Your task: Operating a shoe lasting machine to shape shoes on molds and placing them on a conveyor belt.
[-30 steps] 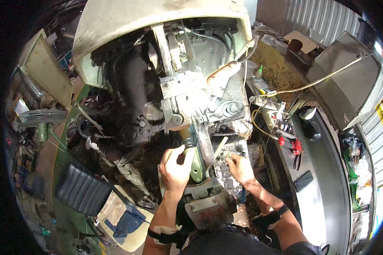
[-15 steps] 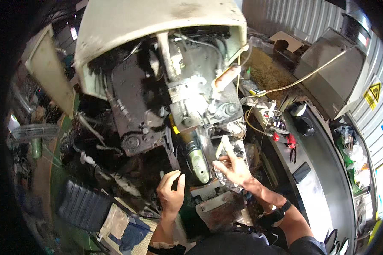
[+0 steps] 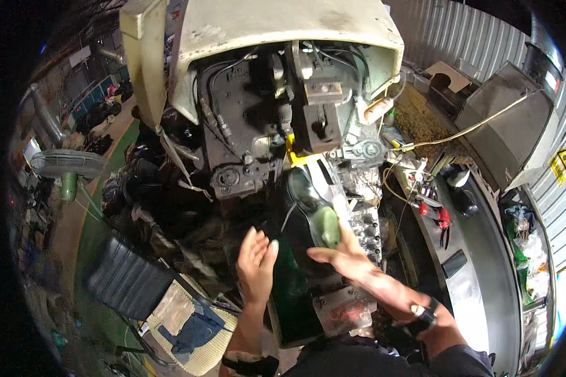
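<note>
Head view: right of the right hand (image 3: pixel 352 254), a metal surface (image 3: pixel 468 301) carries a dark flat device (image 3: pixel 455 264) and red-handled pliers (image 3: pixel 435 214). Left of the left hand (image 3: pixel 256 259) stands a black-backed chair (image 3: pixel 129 276) with a dark blue cloth (image 3: pixel 195 327). Beyond both, a pale-hooded machine (image 3: pixel 289 28) fronts a corrugated wall (image 3: pixel 462 31). Half a second ago the right hand was apart from the green form (image 3: pixel 327 226); now its fingers lie along it, thumb apart, clasp uncertain. The left hand is spread, holding nothing.
</note>
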The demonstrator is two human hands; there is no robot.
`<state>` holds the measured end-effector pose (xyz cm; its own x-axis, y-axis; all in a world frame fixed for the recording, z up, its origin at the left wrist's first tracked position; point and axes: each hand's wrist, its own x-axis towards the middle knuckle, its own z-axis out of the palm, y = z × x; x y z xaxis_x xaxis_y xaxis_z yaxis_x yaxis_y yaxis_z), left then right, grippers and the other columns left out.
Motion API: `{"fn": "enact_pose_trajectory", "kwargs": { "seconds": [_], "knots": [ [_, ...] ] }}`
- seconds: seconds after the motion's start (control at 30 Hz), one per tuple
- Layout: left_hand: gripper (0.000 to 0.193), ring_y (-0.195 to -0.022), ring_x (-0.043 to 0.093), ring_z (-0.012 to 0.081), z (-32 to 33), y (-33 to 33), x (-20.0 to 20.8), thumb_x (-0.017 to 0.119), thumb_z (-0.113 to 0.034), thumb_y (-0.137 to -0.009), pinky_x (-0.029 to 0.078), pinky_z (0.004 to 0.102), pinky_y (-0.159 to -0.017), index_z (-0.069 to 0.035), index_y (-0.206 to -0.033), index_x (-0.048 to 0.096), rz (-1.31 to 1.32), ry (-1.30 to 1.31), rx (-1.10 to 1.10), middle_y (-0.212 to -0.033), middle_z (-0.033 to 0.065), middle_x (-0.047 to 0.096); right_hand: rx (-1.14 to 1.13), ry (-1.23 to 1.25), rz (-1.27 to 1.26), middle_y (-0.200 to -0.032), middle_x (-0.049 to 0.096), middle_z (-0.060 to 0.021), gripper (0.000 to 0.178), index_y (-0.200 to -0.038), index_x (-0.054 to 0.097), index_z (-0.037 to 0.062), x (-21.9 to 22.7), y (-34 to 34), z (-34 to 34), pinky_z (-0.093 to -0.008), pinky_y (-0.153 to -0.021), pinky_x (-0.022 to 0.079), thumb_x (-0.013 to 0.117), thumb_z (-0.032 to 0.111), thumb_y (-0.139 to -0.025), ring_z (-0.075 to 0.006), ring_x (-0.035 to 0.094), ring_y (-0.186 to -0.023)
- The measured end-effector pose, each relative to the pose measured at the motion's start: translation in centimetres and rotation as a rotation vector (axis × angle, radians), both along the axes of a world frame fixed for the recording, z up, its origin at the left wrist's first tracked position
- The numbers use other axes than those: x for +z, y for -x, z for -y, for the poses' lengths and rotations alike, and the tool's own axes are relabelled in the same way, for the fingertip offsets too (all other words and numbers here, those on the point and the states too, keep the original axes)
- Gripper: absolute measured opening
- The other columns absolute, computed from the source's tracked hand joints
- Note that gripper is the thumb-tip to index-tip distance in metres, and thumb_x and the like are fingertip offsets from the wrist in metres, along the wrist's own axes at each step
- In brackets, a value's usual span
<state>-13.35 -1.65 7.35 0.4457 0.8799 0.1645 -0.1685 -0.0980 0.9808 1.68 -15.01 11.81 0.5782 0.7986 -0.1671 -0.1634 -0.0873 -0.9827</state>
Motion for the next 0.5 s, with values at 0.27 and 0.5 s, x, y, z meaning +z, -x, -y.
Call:
{"fn": "enact_pose_trajectory", "kwargs": {
  "seconds": [0.27, 0.5],
  "knots": [
    [0.033, -0.09, 0.067, 0.016, 4.5, -5.3, 6.5, 0.079, -0.007, -0.083, 0.054, 0.0317, -0.084, 0.002, -0.112, 0.067, 0.39, 0.333, -0.563, -0.1, 0.0067, 0.071, 0.106, -0.082, 0.795, -0.158, 0.027, -0.0262, 0.111, -0.157, 0.014, -0.0029, -2.8, 3.6, 15.5, -0.0445, -0.121, 0.02, 0.086, 0.01, -0.074, -0.0366, 0.025, -0.148],
    [0.039, -0.11, 0.065, 0.0309, 14.4, -12.2, 5.8, 0.071, -0.007, -0.085, 0.054, 0.0458, -0.097, 0.006, -0.12, 0.06, 0.386, 0.539, -0.79, -0.118, 0.0194, 0.067, -0.193, -0.176, 0.951, -0.153, 0.035, -0.03, 0.117, -0.158, 0.014, -0.0011, -5.0, 3.9, 27.4, -0.0455, -0.115, 0.031, 0.091, 0.021, -0.073, -0.0373, 0.039, -0.142]
  ]
}}
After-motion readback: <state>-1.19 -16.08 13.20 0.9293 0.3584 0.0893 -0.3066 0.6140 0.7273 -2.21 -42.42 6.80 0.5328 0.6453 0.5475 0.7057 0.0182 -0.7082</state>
